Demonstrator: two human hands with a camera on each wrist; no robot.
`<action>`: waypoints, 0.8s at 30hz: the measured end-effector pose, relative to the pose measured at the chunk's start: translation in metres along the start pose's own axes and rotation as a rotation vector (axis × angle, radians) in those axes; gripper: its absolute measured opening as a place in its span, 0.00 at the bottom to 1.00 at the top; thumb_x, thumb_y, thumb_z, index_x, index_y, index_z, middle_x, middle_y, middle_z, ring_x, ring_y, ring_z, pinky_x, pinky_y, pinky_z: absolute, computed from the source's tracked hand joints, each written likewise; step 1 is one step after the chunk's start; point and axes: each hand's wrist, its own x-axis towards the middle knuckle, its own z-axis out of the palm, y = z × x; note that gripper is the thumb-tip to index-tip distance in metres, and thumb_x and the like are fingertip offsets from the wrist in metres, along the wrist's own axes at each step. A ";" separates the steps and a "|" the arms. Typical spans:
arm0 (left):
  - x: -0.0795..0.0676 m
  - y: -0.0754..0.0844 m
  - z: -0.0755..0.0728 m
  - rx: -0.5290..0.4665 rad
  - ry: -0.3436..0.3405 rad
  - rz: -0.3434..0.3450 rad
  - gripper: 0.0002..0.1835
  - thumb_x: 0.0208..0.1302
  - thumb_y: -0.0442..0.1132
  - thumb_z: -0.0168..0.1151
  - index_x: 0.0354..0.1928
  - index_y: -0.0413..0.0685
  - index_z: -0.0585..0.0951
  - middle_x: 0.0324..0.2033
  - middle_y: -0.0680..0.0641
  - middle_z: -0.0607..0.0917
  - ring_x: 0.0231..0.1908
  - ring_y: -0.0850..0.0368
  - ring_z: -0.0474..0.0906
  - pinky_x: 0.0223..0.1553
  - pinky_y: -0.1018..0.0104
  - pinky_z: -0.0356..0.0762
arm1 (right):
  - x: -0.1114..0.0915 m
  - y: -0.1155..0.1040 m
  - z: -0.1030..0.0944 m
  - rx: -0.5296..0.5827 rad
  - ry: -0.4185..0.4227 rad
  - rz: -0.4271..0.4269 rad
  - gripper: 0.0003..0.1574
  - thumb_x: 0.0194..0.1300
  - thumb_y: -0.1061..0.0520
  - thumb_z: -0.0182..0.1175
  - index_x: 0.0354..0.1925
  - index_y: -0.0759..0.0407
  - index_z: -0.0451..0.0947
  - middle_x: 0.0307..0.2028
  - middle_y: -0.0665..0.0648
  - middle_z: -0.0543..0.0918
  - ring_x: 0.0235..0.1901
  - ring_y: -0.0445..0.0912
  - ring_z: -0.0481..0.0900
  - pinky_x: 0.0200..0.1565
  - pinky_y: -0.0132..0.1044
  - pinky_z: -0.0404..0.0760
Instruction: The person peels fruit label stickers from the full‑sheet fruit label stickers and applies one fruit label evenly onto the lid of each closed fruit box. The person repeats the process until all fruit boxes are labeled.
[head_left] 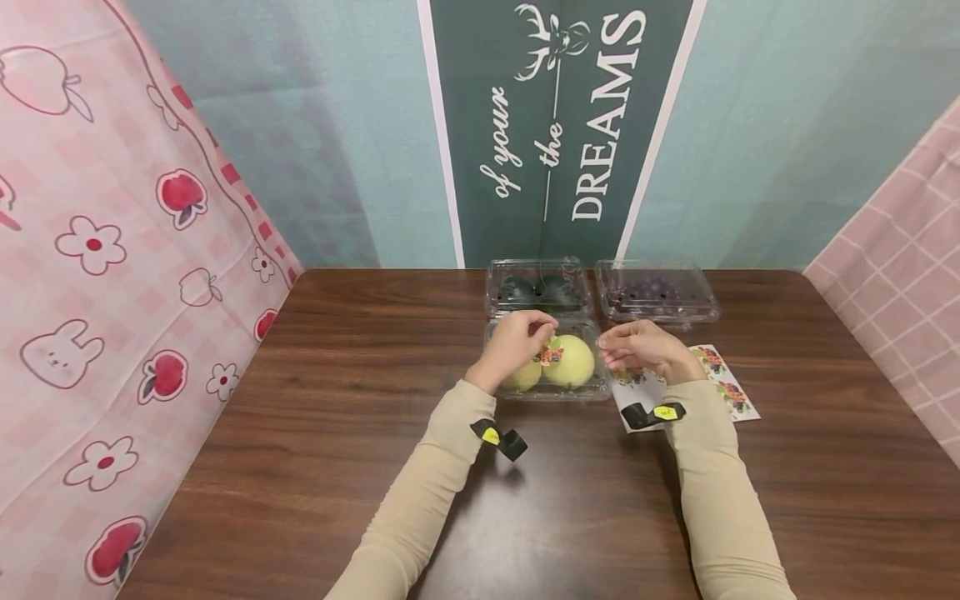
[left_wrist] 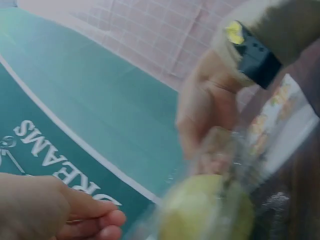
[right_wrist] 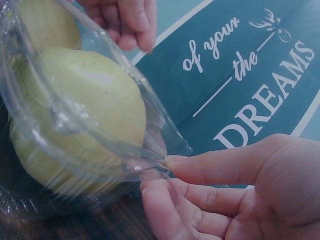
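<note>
A clear plastic clamshell box (head_left: 552, 395) holds two round, pale yellow-green fruits (head_left: 570, 362), with a colourful fruit-print sticker (head_left: 552, 352) over them. At its right side, my right hand (head_left: 643, 346) pinches the box's edge between thumb and index finger, plain in the right wrist view. My left hand (head_left: 516, 346) is above the left part of the box, fingers loosely curled. In the left wrist view, that left hand (left_wrist: 65, 212) shows nothing between its fingers, just beside the lid and a blurred fruit (left_wrist: 202, 212).
Behind stands a clear box (head_left: 536, 287) with dark round fruits. Right of it is another clear box (head_left: 656, 292) with small dark purple fruits. A white sheet of fruit stickers (head_left: 738, 398) lies partly under my right wrist. A printed cloth (head_left: 555, 133) hangs at the table's back edge.
</note>
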 end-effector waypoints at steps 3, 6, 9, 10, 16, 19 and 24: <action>-0.002 0.000 -0.007 -0.010 -0.034 -0.016 0.11 0.69 0.39 0.58 0.44 0.41 0.85 0.36 0.44 0.90 0.35 0.54 0.84 0.33 0.76 0.73 | 0.000 0.000 0.001 0.004 0.000 0.000 0.25 0.70 0.60 0.53 0.57 0.79 0.65 0.26 0.45 0.83 0.27 0.35 0.81 0.36 0.27 0.84; -0.004 0.001 -0.012 0.037 -0.083 -0.019 0.10 0.67 0.39 0.60 0.41 0.42 0.87 0.36 0.45 0.90 0.36 0.55 0.84 0.35 0.76 0.75 | -0.001 0.000 0.001 0.010 -0.001 -0.002 0.24 0.70 0.61 0.54 0.57 0.78 0.66 0.26 0.45 0.83 0.27 0.35 0.81 0.36 0.27 0.84; -0.005 0.001 -0.013 0.074 -0.104 -0.032 0.09 0.66 0.38 0.60 0.40 0.42 0.87 0.35 0.45 0.90 0.35 0.55 0.84 0.36 0.75 0.76 | 0.000 0.000 0.001 0.016 -0.005 -0.003 0.21 0.70 0.61 0.54 0.54 0.76 0.68 0.26 0.45 0.83 0.27 0.35 0.81 0.36 0.27 0.84; -0.006 0.001 -0.012 0.074 -0.102 -0.041 0.09 0.66 0.38 0.60 0.40 0.42 0.87 0.35 0.44 0.90 0.35 0.55 0.84 0.36 0.74 0.76 | 0.000 0.000 0.001 0.019 -0.005 -0.002 0.20 0.70 0.61 0.54 0.53 0.75 0.69 0.26 0.45 0.83 0.27 0.35 0.81 0.35 0.27 0.84; -0.005 0.000 -0.009 0.095 -0.036 -0.091 0.11 0.69 0.39 0.58 0.41 0.43 0.87 0.36 0.45 0.89 0.35 0.55 0.84 0.35 0.72 0.76 | -0.001 0.000 0.001 0.019 -0.008 -0.006 0.16 0.70 0.61 0.54 0.51 0.73 0.71 0.25 0.45 0.83 0.27 0.35 0.82 0.35 0.27 0.84; -0.006 0.001 -0.009 0.144 0.039 -0.094 0.10 0.68 0.38 0.57 0.41 0.44 0.87 0.37 0.46 0.90 0.37 0.54 0.85 0.39 0.68 0.79 | 0.000 0.000 0.000 0.015 -0.007 -0.010 0.17 0.70 0.61 0.54 0.51 0.74 0.71 0.25 0.45 0.83 0.27 0.35 0.82 0.35 0.27 0.84; -0.005 0.002 -0.006 0.127 0.105 -0.093 0.09 0.67 0.37 0.59 0.41 0.43 0.87 0.37 0.46 0.90 0.37 0.54 0.85 0.41 0.65 0.80 | 0.001 0.000 0.000 -0.005 -0.008 -0.009 0.21 0.70 0.61 0.53 0.54 0.76 0.69 0.25 0.45 0.82 0.27 0.35 0.81 0.36 0.27 0.84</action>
